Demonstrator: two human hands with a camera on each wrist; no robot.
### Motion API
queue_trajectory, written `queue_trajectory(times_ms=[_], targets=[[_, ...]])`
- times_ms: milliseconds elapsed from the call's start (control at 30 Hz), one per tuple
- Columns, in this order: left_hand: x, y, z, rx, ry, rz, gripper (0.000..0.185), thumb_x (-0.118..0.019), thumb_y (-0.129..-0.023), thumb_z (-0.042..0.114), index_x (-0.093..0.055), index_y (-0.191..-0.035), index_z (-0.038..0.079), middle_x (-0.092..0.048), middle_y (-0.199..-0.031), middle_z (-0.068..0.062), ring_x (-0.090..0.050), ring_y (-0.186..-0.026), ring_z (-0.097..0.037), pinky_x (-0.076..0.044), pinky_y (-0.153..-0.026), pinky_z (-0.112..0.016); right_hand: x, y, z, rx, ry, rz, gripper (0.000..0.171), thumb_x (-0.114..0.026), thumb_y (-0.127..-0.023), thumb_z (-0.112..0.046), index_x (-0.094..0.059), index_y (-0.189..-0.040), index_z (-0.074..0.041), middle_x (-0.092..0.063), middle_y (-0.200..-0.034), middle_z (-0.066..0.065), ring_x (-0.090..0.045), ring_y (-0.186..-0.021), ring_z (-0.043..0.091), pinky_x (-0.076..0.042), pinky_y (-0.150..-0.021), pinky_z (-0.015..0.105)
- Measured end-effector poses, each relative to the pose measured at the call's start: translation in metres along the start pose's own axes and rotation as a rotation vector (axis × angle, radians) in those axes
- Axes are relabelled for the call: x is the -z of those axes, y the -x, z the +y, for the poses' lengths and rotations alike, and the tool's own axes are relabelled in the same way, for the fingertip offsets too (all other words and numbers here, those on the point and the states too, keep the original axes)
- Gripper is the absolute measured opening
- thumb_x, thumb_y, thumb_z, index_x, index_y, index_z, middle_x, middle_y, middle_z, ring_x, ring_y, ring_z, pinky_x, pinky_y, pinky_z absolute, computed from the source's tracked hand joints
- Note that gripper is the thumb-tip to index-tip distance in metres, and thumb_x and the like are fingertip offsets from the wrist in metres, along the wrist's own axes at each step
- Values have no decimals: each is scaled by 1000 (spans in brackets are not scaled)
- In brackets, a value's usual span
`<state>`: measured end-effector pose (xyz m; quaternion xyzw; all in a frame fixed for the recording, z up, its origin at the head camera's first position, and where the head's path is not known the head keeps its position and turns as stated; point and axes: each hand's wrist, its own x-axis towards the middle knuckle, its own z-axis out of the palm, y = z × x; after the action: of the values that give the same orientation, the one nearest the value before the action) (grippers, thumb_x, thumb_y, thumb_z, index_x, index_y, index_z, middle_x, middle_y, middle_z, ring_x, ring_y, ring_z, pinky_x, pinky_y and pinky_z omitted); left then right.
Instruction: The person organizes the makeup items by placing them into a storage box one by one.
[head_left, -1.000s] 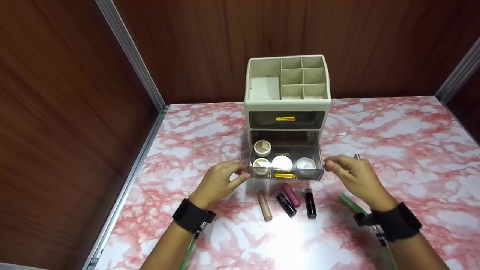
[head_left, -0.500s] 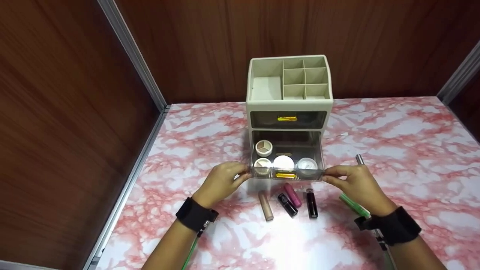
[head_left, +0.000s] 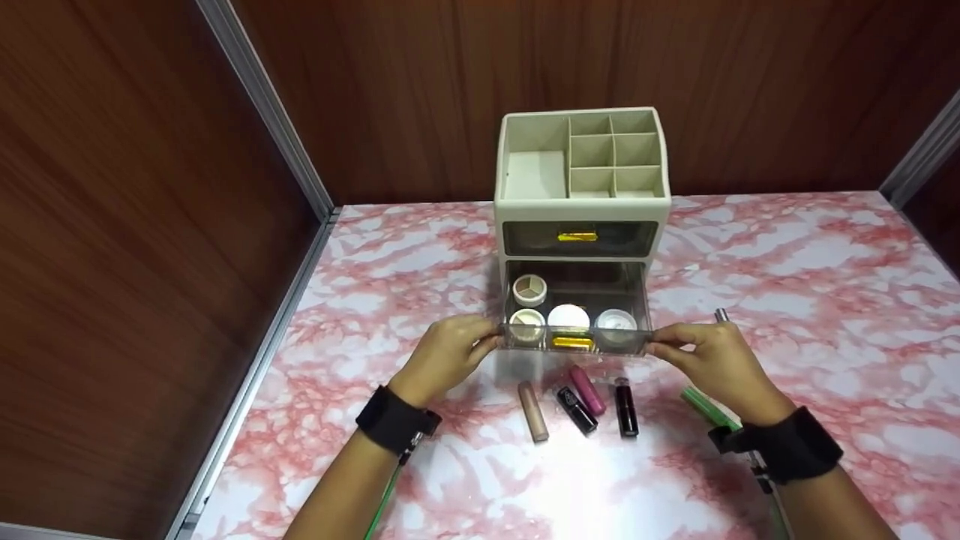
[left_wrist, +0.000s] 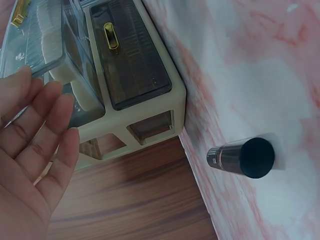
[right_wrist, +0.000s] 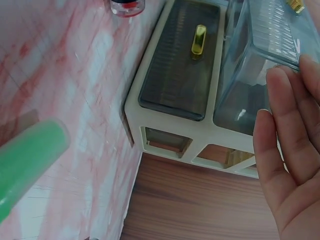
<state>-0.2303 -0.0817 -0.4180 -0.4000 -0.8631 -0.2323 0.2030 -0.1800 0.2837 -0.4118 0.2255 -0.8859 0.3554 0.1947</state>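
A cream makeup organizer (head_left: 582, 212) stands at the back, its clear smoky drawer (head_left: 600, 289) pulled out. My left hand (head_left: 450, 349) pinches the drawer's left front corner between thumb and fingers. At the right front corner, my right hand (head_left: 716, 364) does likewise. Several small round pots lie inside, among them a three-part cream palette (head_left: 529, 289), a bright white pot (head_left: 568, 318) and a pale pot (head_left: 616, 322). A gold handle (head_left: 573, 343) sits mid-front. The left wrist view shows a lower drawer (left_wrist: 132, 60) closed beneath the pulled-out one.
In front lie a tan tube (head_left: 533, 411), a black lipstick (head_left: 577, 410), a magenta tube (head_left: 587, 390) and a dark lipstick tube (head_left: 626, 407). A green tube (head_left: 705, 406) lies by my right wrist. The closed upper drawer (head_left: 532, 238) sits above.
My right hand has come onto the drawer's right front corner and now pinches it. The drawer front has shifted slightly up and back, with the pots and both hands moving along.
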Motion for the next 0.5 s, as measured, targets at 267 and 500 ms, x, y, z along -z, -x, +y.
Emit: queue_trajectory(times_ms=[267,500], targets=[[-4,-12,-8,17,2,-5,9,-69,-92,18,-68,-89,10,-66,-83,2,-61,-73,-12,-52,-66,-29,-3,-10,7,-26,-8,16,8,-79,-81,-5,-78,-86,-12,-73,-85,-7,-68,-75,9,-49,-67,10],[-8,-19,-14,40,-4,7,12,-67,-94,21,-70,-92,10,-69,-90,1,-65,-84,-15,-53,-75,-31,-5,-19,14,-63,0,25,6,-77,-84,-9,-78,-88,-13,-73,-85,-5,-69,-76,12,-49,-67,11]])
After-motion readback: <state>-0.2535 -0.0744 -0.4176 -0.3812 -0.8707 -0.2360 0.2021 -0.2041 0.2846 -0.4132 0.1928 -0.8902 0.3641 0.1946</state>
